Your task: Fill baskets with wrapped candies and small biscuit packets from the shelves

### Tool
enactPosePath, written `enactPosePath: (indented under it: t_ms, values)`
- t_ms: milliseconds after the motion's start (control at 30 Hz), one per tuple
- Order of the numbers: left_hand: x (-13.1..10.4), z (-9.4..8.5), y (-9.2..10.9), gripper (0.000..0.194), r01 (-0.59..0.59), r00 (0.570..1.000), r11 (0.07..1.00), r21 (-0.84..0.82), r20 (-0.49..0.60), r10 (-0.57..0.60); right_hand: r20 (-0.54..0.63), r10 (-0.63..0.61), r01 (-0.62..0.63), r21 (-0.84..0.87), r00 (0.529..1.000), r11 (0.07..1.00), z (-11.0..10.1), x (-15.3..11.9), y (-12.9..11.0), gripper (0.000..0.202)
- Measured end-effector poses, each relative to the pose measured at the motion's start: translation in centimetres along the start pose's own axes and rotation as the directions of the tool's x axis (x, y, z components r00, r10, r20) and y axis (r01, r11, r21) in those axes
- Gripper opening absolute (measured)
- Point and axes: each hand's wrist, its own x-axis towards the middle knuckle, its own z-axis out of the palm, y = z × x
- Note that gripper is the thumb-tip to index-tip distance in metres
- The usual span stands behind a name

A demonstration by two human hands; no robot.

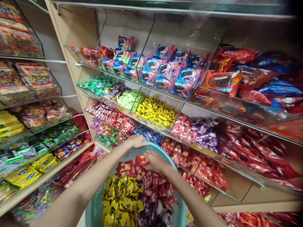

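Note:
A teal basket (181, 197) holds yellow, red and purple wrapped candies, with several larger red packets at its far side. My left hand (139, 141) is closed on the basket's far rim. Inside the basket, my right hand (155, 160) touches a red packet (141, 160), its fingers bent over the packet's right edge. Yellow candies (123, 201) fill the basket's left part. On the right lie red-and-white candies (157, 186), with purple ones (155, 214) nearer to me.
Clear-fronted shelves (165, 129) of sweets stand just beyond the basket, their glass edges close to my hands. Another shelf unit (47, 162) with packaged snacks is on the left. Red packets (175, 151) lie in a low compartment right of the basket.

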Motion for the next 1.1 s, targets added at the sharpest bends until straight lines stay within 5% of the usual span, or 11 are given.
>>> enactPosePath:
  t_ms: [233, 567, 867, 1100]
  values:
    - [0.0, 0.1, -0.1, 0.074, -0.010, 1.000, 1.000, 0.022, 0.006, 0.010, 0.016, -0.028, 0.029, -0.096, 0.999, 0.995, 3.4, 5.9, -1.8, 0.044]
    - [0.0, 0.1, -0.1, 0.068, -0.001, 1.000, 1.000, 0.004, -0.001, 0.001, -0.045, 0.003, -0.005, -0.050, 0.999, 0.999, 3.9, 4.9, -1.7, 0.040]
    - [-0.2, -0.2, 0.1, 0.071, -0.034, 0.999, 0.999, 0.009, 0.000, 0.034, -0.081, -0.032, 0.026, -0.073, 0.996, 0.997, 1.9, 1.5, -1.5, 0.036]
    - [-0.1, 0.0, -0.1, 0.070, -0.013, 1.000, 1.000, 0.012, 0.003, 0.013, -0.029, -0.050, 0.044, -0.166, 0.998, 0.985, 4.8, 1.2, -2.8, 0.041]
